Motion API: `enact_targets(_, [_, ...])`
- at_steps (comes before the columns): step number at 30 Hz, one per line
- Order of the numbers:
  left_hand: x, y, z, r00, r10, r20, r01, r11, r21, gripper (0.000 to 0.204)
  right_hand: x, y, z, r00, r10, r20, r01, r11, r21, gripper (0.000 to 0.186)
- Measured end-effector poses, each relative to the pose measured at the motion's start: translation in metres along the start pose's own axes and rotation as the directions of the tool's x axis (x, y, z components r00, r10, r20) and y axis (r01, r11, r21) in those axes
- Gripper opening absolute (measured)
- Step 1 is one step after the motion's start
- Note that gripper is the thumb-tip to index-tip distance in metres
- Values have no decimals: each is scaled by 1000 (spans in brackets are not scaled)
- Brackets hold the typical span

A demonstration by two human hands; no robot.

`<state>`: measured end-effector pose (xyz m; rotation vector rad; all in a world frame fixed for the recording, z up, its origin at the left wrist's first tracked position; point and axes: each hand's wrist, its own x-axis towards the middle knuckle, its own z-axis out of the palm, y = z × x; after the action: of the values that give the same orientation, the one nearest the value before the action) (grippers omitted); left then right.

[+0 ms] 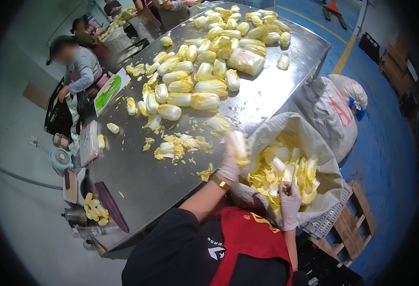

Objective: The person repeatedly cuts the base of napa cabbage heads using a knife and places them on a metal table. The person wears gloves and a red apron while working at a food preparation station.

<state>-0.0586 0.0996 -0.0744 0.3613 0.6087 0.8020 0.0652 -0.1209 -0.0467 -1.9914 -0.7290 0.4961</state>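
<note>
Holding a small cabbage (238, 145) in the left hand (229, 164), the person stands at the near right corner of the counter (138, 176). The gloved fingers (228, 151) are wrapped round the lower part of the head, which is blurred; its long axis runs roughly upright, tip away from the body, base in the palm. It sits just above the counter edge, at the left lip of the open sack (324, 171).

The right hand (289, 205), also gloved, is lower and to the right, over the sack mouth. Its fingers are closed on a thin object that looks like a knife (291, 178), pointing up and away; the blade is too slim to confirm. The two hands are apart, with the cabbage up and to the left of the knife tip, so the left hand alone is in contact with the head.

Inside the sack lies a heap of yellow trimmed leaves (286, 167), directly below and between both hands. More heads (204, 86) are piled farther along the counter, well apart from the fingers, with loose scraps (181, 145) between pile and hand. Other people (78, 66) work at the far left side
</note>
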Motion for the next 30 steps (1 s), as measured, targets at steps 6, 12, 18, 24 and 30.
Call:
enact_targets(6, [20, 155, -163, 791, 451, -414, -427, 891, 156, 52, 2, 30, -9, 985, 130, -110, -124, 991, 55, 36])
enact_targets(12, [26, 269, -292, 703, 642, -306, -550, 763, 339, 53, 2, 22, -14, 961, 256, -100, -251, 966, 62, 31])
enact_targets(18, [64, 267, -176, 859, 437, 268, 156, -721, 675, 91, -10, 32, 11, 964, 249, -93, -245, 968, 60, 26])
enact_targets(24, [119, 300, -173, 880, 143, 453, -62, -910, 409, 83, -9, 13, 22, 940, 310, -140, -295, 949, 115, 24])
enact_targets(30, [108, 299, -163, 962, 219, 162, 91, -817, 569, 77, -10, 1, 27, 921, 375, -103, -345, 911, 226, 24])
